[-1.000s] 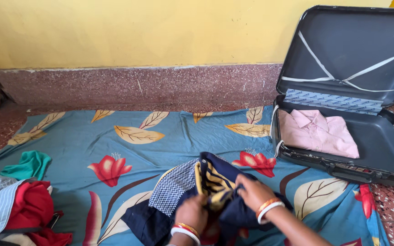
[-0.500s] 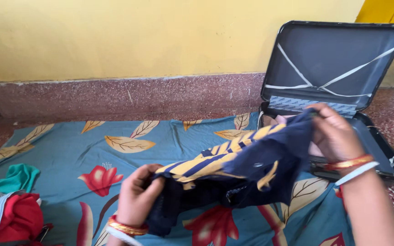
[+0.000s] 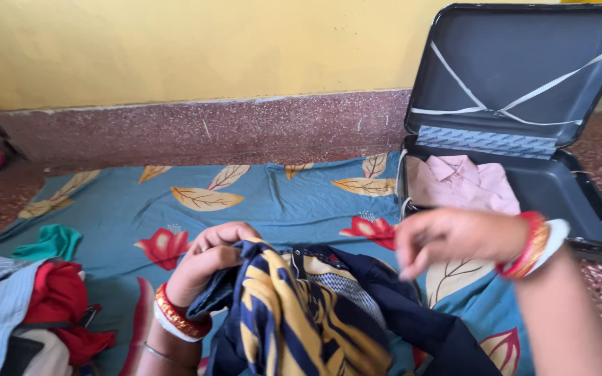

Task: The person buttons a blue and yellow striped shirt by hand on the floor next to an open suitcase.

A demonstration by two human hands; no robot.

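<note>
Floral floor sheet (image 3: 294,202): left hand (image 3: 210,261) clamps the navy-and-yellow striped garment (image 3: 294,320); right hand (image 3: 447,240), empty at 3 o'clock, risks letting folds slump.

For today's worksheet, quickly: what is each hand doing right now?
Left hand: closed on the navy and yellow garment.
Right hand: blurred above the garment, holding nothing; fingers loosely curled.
</note>
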